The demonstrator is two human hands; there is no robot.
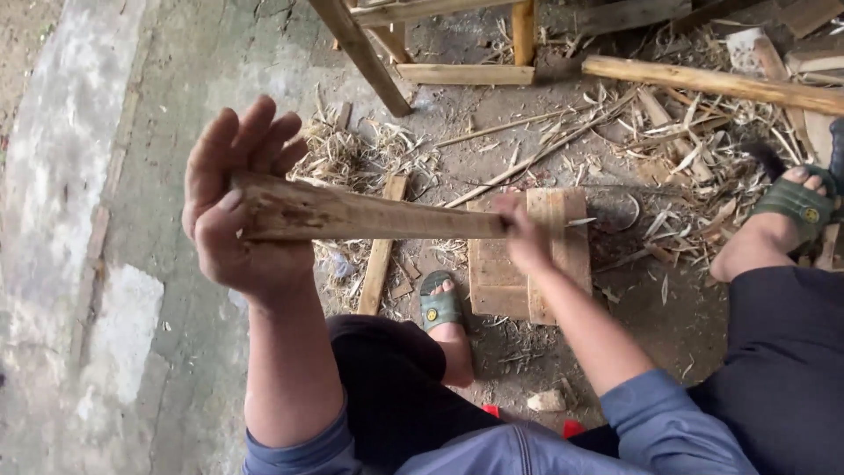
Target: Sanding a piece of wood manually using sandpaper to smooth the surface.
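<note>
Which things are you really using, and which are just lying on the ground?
In use: left hand and right hand gripping the bamboo strip.

Lying about: wooden block, bamboo shavings, wooden pole, flat stick.

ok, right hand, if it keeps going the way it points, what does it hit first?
Likely the flat wooden block on the ground just beyond the right hand, which grips the far end of the bamboo strip. Depth is unclear; it may pass above it.

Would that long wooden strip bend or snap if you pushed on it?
The wooden strip spans straight between the left hand and right hand without sagging, so it is probably stiff. It looks thin, so likely light. Its rough surface probably grips well.
</note>
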